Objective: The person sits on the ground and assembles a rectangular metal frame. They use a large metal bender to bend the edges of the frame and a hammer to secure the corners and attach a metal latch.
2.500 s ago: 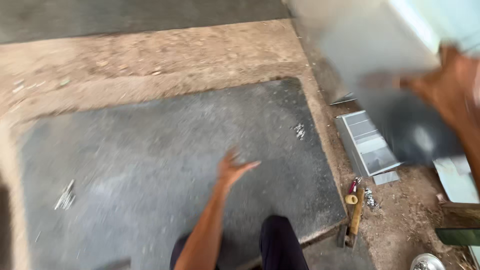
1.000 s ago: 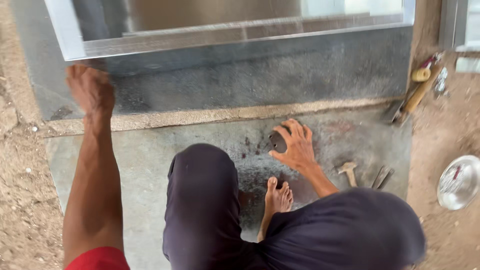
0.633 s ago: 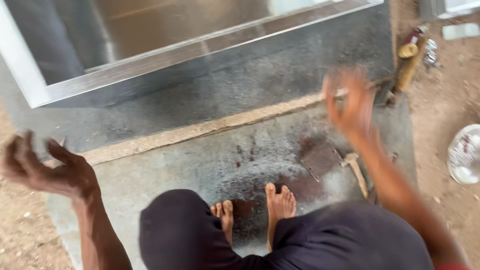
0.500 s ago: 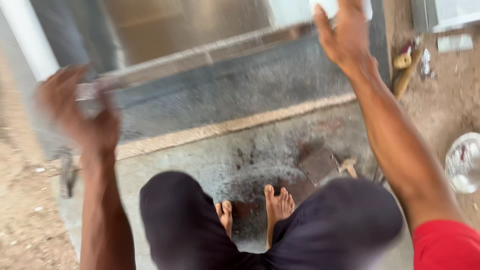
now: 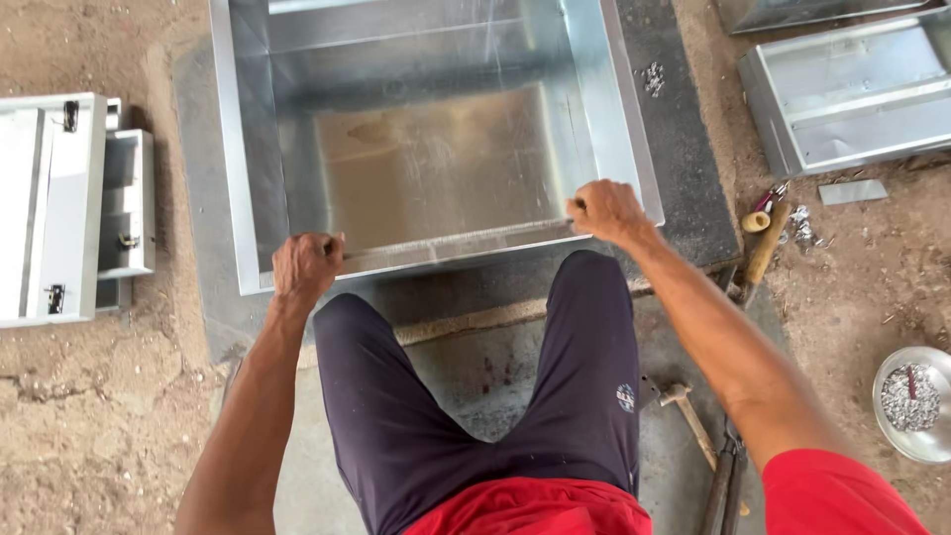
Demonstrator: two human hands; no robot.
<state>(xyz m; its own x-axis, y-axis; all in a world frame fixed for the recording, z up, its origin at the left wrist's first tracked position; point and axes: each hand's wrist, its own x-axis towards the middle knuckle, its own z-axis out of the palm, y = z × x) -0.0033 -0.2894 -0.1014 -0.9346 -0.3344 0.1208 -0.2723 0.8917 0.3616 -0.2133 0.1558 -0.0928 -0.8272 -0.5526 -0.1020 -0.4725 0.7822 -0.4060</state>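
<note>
A large open sheet-metal box (image 5: 426, 149) of shiny galvanized steel lies on a dark stone slab (image 5: 674, 129) in front of me. My left hand (image 5: 305, 266) grips the box's near rim towards its left corner. At the right end of that same rim my right hand (image 5: 606, 210) is closed on the edge. My legs in dark shorts (image 5: 475, 396) show below the box.
Left of the box lie white metal lids with latches (image 5: 59, 208). More metal trays (image 5: 852, 94) sit at the upper right. A wooden-handled tool (image 5: 765, 243), a hammer (image 5: 688, 416) and a round dish of small rivets (image 5: 916, 401) lie on the right.
Both hands rose from the ground and took hold of the box's near rim. The view has tipped forward over the box, showing its inside.
</note>
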